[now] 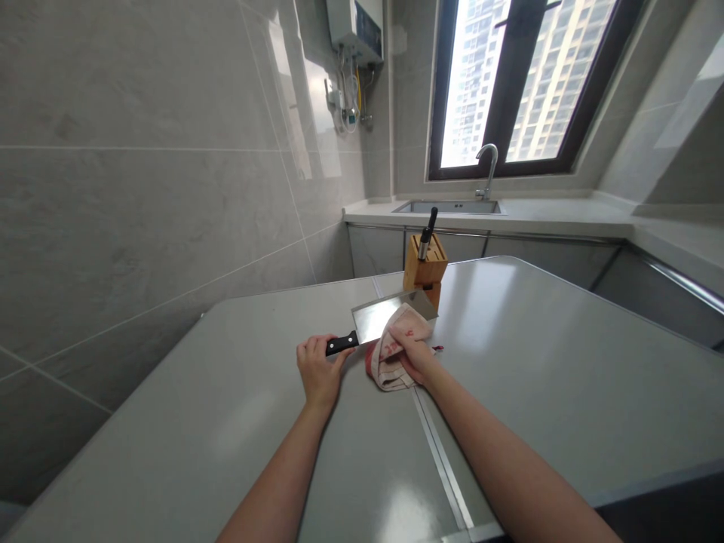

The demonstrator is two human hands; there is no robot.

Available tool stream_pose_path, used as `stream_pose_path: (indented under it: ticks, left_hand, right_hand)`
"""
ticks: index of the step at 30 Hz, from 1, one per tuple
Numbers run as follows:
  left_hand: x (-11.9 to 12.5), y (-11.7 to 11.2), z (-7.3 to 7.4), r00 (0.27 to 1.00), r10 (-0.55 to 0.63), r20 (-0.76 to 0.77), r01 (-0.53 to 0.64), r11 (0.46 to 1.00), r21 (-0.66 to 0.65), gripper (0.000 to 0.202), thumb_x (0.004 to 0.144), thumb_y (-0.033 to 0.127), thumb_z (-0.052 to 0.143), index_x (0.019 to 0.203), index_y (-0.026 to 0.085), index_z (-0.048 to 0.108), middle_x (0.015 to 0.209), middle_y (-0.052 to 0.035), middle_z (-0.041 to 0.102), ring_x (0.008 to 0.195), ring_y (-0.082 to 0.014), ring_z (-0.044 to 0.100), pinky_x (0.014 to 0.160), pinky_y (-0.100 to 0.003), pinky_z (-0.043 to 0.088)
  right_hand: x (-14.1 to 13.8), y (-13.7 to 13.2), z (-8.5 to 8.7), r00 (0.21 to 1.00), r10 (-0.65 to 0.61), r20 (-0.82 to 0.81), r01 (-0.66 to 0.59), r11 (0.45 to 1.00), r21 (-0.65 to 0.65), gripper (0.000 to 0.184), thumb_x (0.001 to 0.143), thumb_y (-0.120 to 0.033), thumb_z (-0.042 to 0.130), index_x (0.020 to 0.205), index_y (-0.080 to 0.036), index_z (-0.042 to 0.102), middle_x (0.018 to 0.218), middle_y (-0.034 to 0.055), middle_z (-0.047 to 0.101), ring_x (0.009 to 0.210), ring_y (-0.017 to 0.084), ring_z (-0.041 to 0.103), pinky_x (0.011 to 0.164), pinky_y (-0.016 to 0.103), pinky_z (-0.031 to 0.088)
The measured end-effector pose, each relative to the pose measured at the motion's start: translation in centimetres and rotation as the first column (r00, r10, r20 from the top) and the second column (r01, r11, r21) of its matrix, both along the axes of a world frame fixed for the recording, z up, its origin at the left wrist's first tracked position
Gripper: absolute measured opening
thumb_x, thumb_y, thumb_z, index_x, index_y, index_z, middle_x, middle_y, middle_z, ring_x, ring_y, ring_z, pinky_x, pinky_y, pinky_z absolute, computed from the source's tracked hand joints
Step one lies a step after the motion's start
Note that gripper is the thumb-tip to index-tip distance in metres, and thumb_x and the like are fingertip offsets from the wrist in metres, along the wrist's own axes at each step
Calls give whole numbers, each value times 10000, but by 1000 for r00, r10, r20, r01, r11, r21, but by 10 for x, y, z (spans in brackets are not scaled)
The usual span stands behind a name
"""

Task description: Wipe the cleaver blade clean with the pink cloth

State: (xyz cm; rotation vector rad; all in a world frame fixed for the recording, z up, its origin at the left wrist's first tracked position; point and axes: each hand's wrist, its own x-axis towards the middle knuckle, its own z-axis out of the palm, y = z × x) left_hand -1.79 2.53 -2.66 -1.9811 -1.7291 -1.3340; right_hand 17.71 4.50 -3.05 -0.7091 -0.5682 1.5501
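"Cleaver (373, 322) first: where is it?"

"Over the middle of the worktop (170, 392), its broad blade reaching to the right. Whether any edge touches the surface, I cannot tell."

"And the left hand (317, 368)?"

"Closed around the black handle (341, 345), thumb along the near side."

"The right hand (417, 357)?"

"Pinching a bunched pinkish cloth (390, 371) against the blade, folds hanging below it."

"What stands behind?"

"A wooden knife block (425, 264), its lower part hidden by the blade's far end. One black-handled knife (427, 234) slants up from it."

"Farther off?"

"A sink (415, 206) with a curved tap (493, 167), beneath a dark-framed window (437, 98)."
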Motion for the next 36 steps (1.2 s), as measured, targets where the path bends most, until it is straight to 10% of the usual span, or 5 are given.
stream_pose_path:
  ticks: [19, 26, 32, 36]
  left_hand:
    - [14, -13, 8, 970, -177, -163, 88, 890, -447, 307, 765, 522, 577, 766, 216, 588, 732, -1, 631, 661, -151, 575, 558, -225, 306]
    - [17, -16, 7, 936, -203, -287, 49, 883, -467, 358, 818, 558, 493, 743, 219, 583, 730, -27, 667, 660, -183, 606, 546, -241, 267]
    - [17, -13, 7, 938, -253, -239, 112, 869, -481, 208, 832, 426, 532, 817, 222, 567, 788, -20, 681, 695, -176, 617, 563, -235, 294]
    - [15, -14, 12, 927, -288, -240, 140, 860, -492, 200, 809, 419, 563, 831, 221, 570, 796, -24, 675, 723, -184, 610, 592, -237, 318]
  right_hand:
    - [5, 9, -3, 972, -95, -214, 102, 994, 24, 306, 646, -304, 786, 895, -186, 654, 919, 31, 720, 891, 175, 662, 888, 291, 527]
    - [1, 6, -1, 992, -113, -55, 114, 993, 26, 346, 587, -363, 817, 841, -183, 667, 866, 29, 727, 844, 182, 672, 825, 297, 550]
    - [-6, -11, -3, 901, 105, 420, -115, 993, -3, 293, 613, -428, 778, 700, -161, 692, 641, 52, 708, 591, 191, 656, 618, 303, 541]
    - [-7, -16, -1, 909, 202, 363, -204, 978, -34, 238, 612, -387, 784, 665, -178, 683, 583, 29, 694, 513, 164, 635, 543, 266, 516]
